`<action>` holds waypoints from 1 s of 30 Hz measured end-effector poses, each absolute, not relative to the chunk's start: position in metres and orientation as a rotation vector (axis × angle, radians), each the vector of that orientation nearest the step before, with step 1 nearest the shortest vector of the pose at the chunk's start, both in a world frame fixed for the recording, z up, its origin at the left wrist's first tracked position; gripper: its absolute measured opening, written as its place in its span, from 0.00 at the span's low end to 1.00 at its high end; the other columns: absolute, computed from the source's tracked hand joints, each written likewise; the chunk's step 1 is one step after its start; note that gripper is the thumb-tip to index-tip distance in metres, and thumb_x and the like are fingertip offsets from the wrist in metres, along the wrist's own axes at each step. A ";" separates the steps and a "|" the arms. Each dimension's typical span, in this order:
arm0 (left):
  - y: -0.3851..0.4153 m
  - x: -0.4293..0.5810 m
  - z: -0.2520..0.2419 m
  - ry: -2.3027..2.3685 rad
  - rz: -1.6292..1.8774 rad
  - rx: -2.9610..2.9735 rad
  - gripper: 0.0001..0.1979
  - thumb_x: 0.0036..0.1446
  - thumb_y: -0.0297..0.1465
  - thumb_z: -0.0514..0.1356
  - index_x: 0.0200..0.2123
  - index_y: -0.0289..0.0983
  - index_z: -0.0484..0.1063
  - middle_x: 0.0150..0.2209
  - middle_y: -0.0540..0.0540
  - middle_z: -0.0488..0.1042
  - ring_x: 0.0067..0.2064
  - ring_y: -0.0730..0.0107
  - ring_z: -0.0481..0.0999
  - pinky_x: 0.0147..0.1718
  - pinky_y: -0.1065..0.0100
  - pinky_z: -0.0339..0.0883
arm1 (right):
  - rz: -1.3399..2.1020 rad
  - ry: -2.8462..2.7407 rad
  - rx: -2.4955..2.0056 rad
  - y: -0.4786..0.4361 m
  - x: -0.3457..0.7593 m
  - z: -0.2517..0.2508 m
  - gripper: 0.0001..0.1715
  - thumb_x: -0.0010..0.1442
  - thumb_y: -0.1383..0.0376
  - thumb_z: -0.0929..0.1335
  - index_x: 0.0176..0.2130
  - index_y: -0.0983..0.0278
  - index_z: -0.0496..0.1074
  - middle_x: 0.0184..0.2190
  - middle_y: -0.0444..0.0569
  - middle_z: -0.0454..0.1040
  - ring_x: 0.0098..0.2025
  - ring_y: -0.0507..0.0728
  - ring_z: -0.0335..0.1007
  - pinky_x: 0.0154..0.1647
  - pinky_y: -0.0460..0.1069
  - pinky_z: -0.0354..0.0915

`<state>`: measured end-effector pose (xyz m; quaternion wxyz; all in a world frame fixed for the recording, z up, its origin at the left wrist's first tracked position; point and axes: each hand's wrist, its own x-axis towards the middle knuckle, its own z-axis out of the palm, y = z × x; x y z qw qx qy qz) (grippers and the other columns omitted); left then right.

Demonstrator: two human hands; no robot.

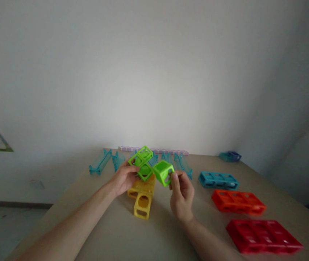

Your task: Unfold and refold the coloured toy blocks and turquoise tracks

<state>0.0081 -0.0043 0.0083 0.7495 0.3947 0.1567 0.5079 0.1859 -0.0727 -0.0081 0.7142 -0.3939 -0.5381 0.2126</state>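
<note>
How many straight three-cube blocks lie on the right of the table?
3: red block nearest, orange block next, blue block beyond that. The far-corner pieces are too blurred to tell.

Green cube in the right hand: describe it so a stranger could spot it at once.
Find the table, then the yellow blocks near its middle. Just up and right of them, the right hand pinches the green cube. It is one cube; the left hand holds several joined green cubes.

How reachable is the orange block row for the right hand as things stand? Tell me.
Probably reachable, yes: nothing visible blocks the right hand from the orange block row, but its grip holds a green cube, likely needing release first.
</note>
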 end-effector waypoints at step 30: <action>-0.020 0.009 0.015 0.473 1.140 1.008 0.28 0.41 0.23 0.67 0.47 0.42 0.64 0.36 0.51 0.75 0.33 0.63 0.78 0.29 0.63 0.74 | 0.648 -1.606 -0.835 -0.064 0.185 -0.010 0.23 0.63 0.58 0.63 0.57 0.58 0.63 0.47 0.52 0.67 0.45 0.57 0.65 0.37 0.49 0.68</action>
